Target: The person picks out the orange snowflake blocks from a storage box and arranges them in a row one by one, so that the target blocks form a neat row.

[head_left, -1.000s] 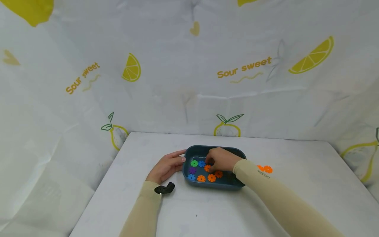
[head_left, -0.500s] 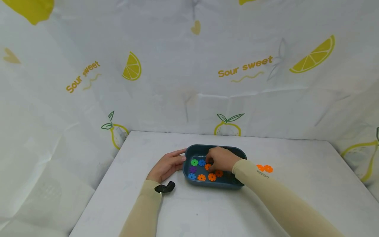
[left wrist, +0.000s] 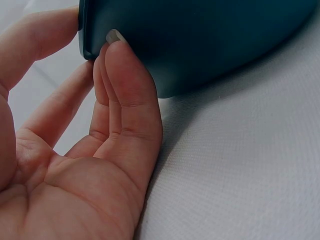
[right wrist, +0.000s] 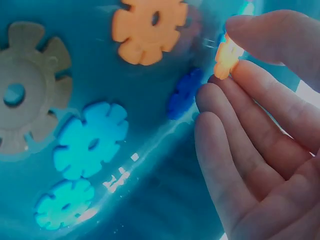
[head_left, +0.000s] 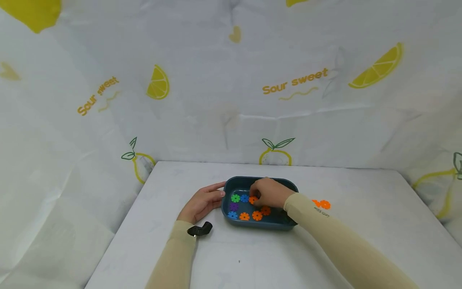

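Touching the left end of a dark blue tray (head_left: 258, 226) on a white desk (head_left: 231, 261), a person's left hand (head_left: 199, 204) has its grip spread, fingertips against the outer wall. Inside, at the left, lie notched discs: a light blue disc (head_left: 232, 215), a purple disc (head_left: 234, 206), a green disc (head_left: 235, 198) and a blue disc (head_left: 244, 198). Next come three loose orange discs (head_left: 257, 216); behind them the right hand (head_left: 270, 193) pinches one orange disc (right wrist: 227, 57) between thumb and finger. Beyond the tray's right end, two orange discs (head_left: 325, 204) lie on the desk.
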Tool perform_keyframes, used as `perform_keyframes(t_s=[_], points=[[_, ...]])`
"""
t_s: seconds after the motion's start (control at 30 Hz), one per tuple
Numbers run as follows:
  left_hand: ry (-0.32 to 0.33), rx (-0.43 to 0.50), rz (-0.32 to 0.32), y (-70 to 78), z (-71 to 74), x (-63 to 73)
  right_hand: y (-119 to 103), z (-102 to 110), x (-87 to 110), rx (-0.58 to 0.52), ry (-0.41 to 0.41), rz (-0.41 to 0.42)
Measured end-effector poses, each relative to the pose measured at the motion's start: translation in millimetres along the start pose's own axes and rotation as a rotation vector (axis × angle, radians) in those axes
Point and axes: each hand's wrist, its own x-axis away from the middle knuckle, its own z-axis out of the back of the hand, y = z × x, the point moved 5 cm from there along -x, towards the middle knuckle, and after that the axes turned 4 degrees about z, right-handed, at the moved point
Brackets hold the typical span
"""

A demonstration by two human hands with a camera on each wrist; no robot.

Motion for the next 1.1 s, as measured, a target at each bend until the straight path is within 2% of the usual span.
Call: perform_keyframes(t_s=[0.1,0.37,0.6,0.73,0.9,1.1], points=[[0.000,0.002,0.002,-1.1,-0.9,0.4,-1,4,5.2,-0.035,0.007,0.011],[0.003,0.001,-0.002,-1.7,-5.9,1.2,9,15,22.4,-0.141,0.033,-0.027],[-0.013,-0.001,-0.005,-2.6,-7.0,1.1,19,31,45.5,-0.178,0.123,0.025],[0.002,-0.007,0.002,-3.0,-6.0,3.0,28,40,60.3,-0.221,0.169,0.028],[0.012,-0.011,0.013,-3.6,-4.0,4.0,42,50,83.0,-0.291,0.242,-0.012],[0.007,-0.015,0.005,-2.4,-3.9,5.6,60,58,111.7,-0.280,0.332,-0.060]])
